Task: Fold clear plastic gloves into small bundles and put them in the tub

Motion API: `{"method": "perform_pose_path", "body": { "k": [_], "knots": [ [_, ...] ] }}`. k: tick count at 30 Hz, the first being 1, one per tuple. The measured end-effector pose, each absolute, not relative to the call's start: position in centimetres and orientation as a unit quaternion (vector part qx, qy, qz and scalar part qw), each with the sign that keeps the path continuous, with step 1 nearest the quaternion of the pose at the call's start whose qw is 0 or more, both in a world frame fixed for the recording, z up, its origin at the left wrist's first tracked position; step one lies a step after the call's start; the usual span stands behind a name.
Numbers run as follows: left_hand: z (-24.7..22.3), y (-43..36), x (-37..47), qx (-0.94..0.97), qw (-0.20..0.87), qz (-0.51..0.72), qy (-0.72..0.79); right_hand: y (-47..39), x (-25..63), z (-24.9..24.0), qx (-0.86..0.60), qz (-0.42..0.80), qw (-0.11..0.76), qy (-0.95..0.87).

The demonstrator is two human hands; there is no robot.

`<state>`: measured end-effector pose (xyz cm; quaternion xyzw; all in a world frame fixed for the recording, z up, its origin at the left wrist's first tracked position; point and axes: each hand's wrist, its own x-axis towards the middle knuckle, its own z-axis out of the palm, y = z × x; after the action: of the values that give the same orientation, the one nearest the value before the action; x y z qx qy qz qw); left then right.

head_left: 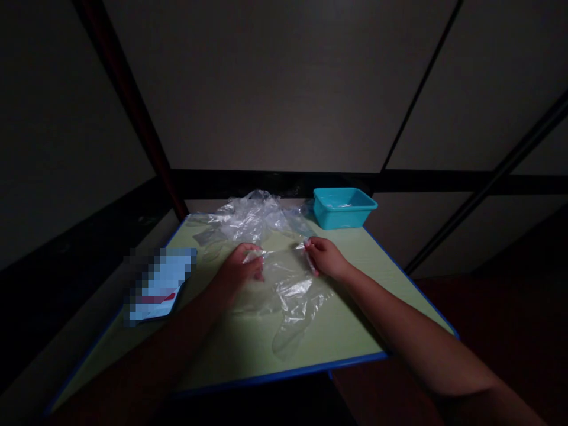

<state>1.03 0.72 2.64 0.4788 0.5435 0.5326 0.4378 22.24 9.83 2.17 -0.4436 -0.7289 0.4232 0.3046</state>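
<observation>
Between my two hands a thin, clear disposable plastic glove [295, 290] is spread out, its lower part hanging toward the table with a rounded, finger-like lobe. My left hand [246, 263] is closed on the glove's left edge. The opposite edge is pinched between the thumb and fingers of my right hand [323, 255]. Just beyond my hands lies a crumpled heap of similar clear plastic [255, 216], which looks like more gloves.
The light green table [355, 331] has a blue edge. A turquoise plastic basket [341, 218] stands at its back right corner, with some clear plastic inside. A phone or tablet with a lit, blurred screen [164, 281] lies on the left. A panelled wall [275, 89] rises behind.
</observation>
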Motion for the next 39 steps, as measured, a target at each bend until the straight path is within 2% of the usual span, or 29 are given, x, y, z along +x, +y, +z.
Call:
{"method": "perform_pose_path", "body": {
  "k": [4,7,16,19,23,27,30,32,37,39],
  "knots": [
    [2.7,1.2,0.2,0.455,0.403,0.537,0.586,10.1,22.7,2.2,-0.505,0.286,0.233,-0.781],
    [2.8,1.5,-0.5,0.465,0.352,0.526,0.619,10.1,22.9,2.5,-0.532,0.233,0.196,-0.790],
    [2.7,2.5,-1.2,0.453,0.256,0.641,0.564,10.2,22.9,2.7,-0.535,0.172,0.215,-0.799],
    [2.3,2.7,-1.4,0.462,0.156,0.639,0.595,10.3,22.9,2.4,-0.545,0.124,0.187,-0.808],
    [2.4,1.4,-0.7,0.601,-0.008,0.538,0.591,10.4,22.9,2.3,-0.567,0.077,0.177,-0.801],
    [2.5,-0.4,1.0,0.812,0.063,0.319,0.485,9.6,23.0,3.1,-0.513,0.023,0.279,-0.812],
    [1.9,-0.9,1.6,0.850,0.127,0.194,0.473,8.5,23.0,3.7,-0.438,0.036,0.285,-0.852],
    [1.5,-0.7,1.2,0.839,0.156,0.144,0.500,7.8,22.8,3.8,-0.391,0.085,0.231,-0.887],
    [1.2,-0.1,-0.4,0.827,0.194,0.070,0.523,6.7,22.5,3.1,-0.269,0.192,-0.045,-0.943],
    [1.2,-0.1,-0.8,0.824,0.193,0.065,0.528,6.8,22.4,2.9,-0.264,0.195,-0.079,-0.941]
  ]
}}
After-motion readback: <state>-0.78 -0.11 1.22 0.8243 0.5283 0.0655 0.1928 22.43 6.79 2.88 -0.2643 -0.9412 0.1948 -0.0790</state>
